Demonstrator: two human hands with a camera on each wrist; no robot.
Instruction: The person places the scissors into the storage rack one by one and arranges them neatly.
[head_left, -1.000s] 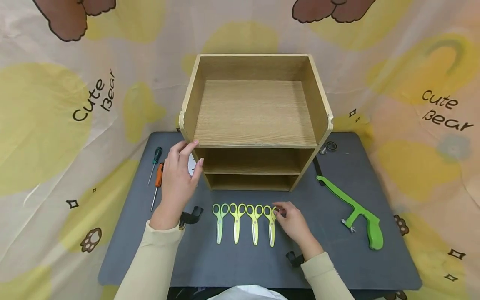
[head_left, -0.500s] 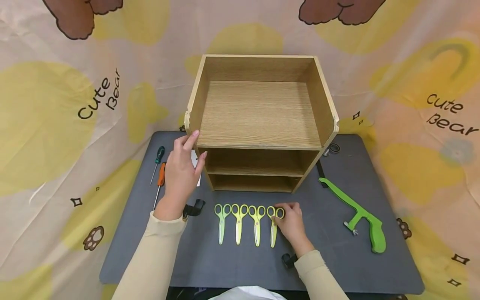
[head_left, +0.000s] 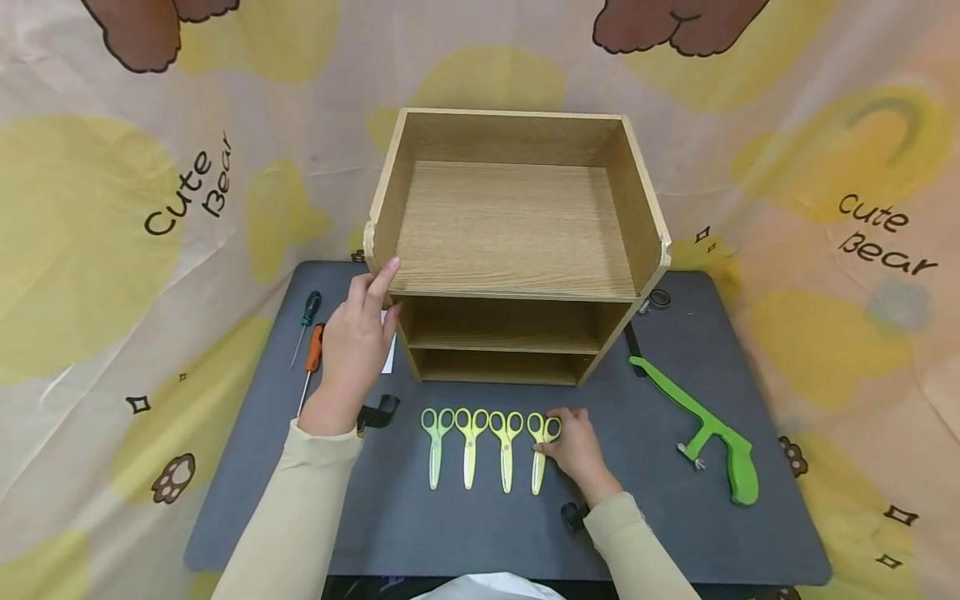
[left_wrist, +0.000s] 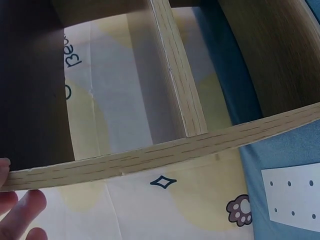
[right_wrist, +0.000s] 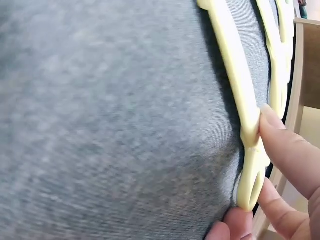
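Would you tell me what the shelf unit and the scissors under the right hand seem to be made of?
Shelf unit: probably laminated board with a matt oak-grain finish; the printed grain shows on its edge strips. Scissors: apparently moulded plastic, pale yellow-green, smooth with a soft sheen, blades included. The right hand pinches their handle loops.

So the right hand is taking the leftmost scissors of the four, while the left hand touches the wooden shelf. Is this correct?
Not quite. The right hand is on the rightmost scissors of the row, not the leftmost; the head view shows it, with fingers at the handle loops. The rest stands: the left hand touches the wooden shelf at its front left corner.
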